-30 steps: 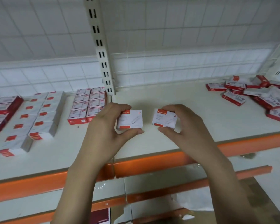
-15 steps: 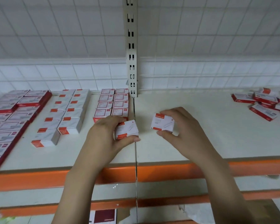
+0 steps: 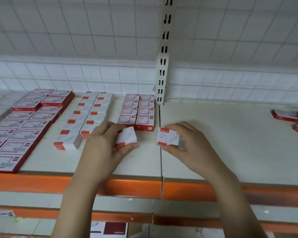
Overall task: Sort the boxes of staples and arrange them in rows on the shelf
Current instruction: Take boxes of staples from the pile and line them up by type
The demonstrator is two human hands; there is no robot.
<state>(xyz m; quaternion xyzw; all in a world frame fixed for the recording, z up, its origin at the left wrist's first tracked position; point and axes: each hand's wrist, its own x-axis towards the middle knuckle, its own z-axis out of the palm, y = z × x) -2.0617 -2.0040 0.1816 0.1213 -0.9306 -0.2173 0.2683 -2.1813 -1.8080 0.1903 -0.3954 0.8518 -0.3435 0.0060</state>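
**Placing two staple boxes: risks and blind spots**

The left hand (image 3: 103, 146) is gripping a small white cardboard staple box with a red corner (image 3: 126, 137), thumb below and fingers over its far edge. The right hand (image 3: 187, 148) is pinching a second small white-and-red staple box (image 3: 167, 136) in the same way. Both boxes are being held just above the white shelf board with the orange front lip (image 3: 213, 152).

Likely faults: the left box is sitting tilted in the grip, so it may land skewed or knock the double row of white-and-red boxes (image 3: 86, 117) just left of the hand. The double row of red-bordered boxes (image 3: 138, 110) is lying directly beyond the left fingertips; a reach forward may shove it out of line.

Print on every box is too blurred to read, so types are being told apart by colour alone. The left fingers are hiding part of the nearest row. The loose red boxes (image 3: 289, 115) far right of the right hand are being cut off by the frame edge.
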